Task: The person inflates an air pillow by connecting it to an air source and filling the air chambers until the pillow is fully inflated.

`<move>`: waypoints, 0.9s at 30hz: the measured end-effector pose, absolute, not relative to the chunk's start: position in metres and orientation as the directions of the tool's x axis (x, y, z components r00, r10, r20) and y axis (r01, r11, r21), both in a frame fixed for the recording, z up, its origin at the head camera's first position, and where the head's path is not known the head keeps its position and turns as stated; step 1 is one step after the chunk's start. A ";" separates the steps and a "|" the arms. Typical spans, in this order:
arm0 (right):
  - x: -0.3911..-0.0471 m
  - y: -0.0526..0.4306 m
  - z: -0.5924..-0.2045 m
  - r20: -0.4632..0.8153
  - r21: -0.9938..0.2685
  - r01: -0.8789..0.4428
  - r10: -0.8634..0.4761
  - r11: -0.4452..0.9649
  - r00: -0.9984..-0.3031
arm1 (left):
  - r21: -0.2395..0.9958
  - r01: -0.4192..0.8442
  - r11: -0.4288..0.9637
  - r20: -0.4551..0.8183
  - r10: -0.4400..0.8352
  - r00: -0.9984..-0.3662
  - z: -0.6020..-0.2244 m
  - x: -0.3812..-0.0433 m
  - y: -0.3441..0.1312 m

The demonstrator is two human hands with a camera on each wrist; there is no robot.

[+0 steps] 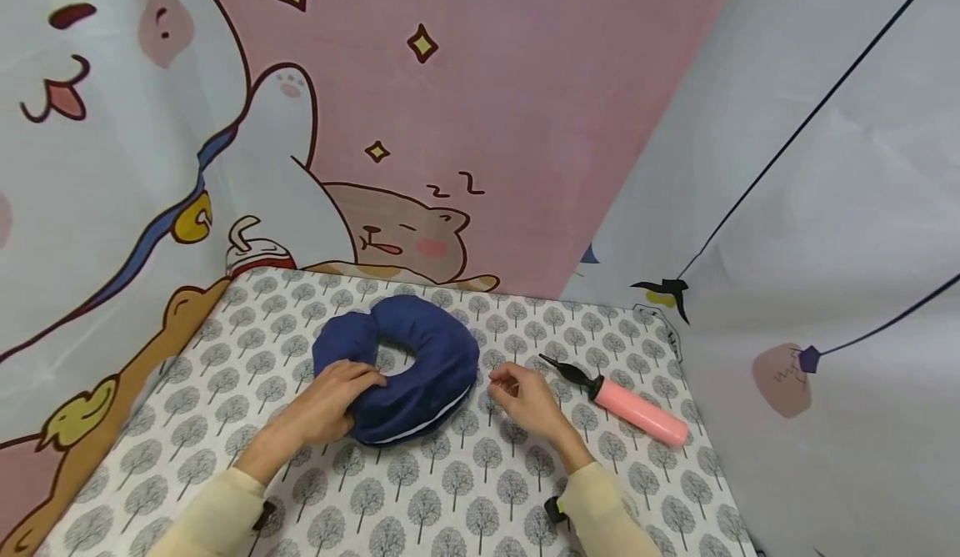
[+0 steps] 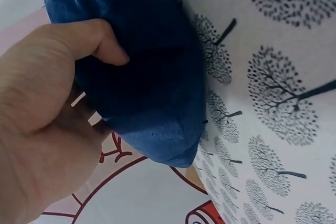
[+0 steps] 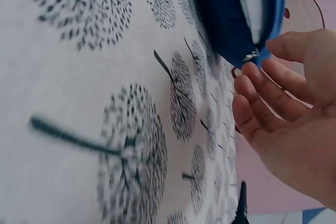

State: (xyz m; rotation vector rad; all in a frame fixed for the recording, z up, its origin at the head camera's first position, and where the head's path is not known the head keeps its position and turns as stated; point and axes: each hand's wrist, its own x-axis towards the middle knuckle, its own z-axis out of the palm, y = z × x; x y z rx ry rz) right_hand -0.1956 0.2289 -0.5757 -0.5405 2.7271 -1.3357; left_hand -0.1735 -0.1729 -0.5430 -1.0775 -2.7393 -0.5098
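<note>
A navy-blue U-shaped neck pillow (image 1: 446,348) lies on the table, its rounded closed end toward me and to the right. My left hand (image 1: 330,403) grips its left near side; in the left wrist view the thumb (image 2: 107,45) presses on the blue fabric, with the other fingers partly hidden behind it. Along the pillow's outer edge a zip stands partly open, showing a white lining (image 3: 251,3). My right hand (image 1: 528,398) hovers just right of the pillow, fingers loosely bent and holding nothing. The zip's metal pull (image 3: 251,55) is close to those fingertips.
A hand pump (image 1: 641,411) with a pink barrel and black nozzle lies to the right of my right hand. The tree-print tablecloth (image 1: 423,507) spreads beneath everything. Cartoon-printed curtains (image 1: 525,123) stand behind the table and along its sides.
</note>
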 end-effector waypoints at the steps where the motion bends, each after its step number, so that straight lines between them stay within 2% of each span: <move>1: -0.198 0.227 -0.578 0.114 -0.774 -0.291 -0.330 0.562 -0.937 | 0.277 0.681 0.678 0.258 0.630 -0.733 -0.543 -0.173 -0.173; 10: -0.214 0.213 -0.588 0.145 -0.802 -0.269 -0.263 0.534 -0.954 | 0.495 0.593 0.636 0.209 0.575 -0.791 -0.541 -0.169 -0.170; 14: -0.216 0.210 -0.589 0.142 -0.814 -0.246 -0.230 0.525 -0.963 | 0.505 0.584 0.636 0.213 0.564 -0.798 -0.535 -0.174 -0.163; 19: -0.219 0.204 -0.589 0.144 -0.825 -0.233 -0.206 0.516 -0.968 | 0.499 0.607 0.619 0.196 0.601 -0.775 -0.521 -0.188 -0.144; 27: -0.222 0.198 -0.591 0.128 -0.834 -0.207 -0.187 0.512 -0.974 | 0.502 0.611 0.612 0.085 0.668 -0.739 -0.495 -0.219 -0.098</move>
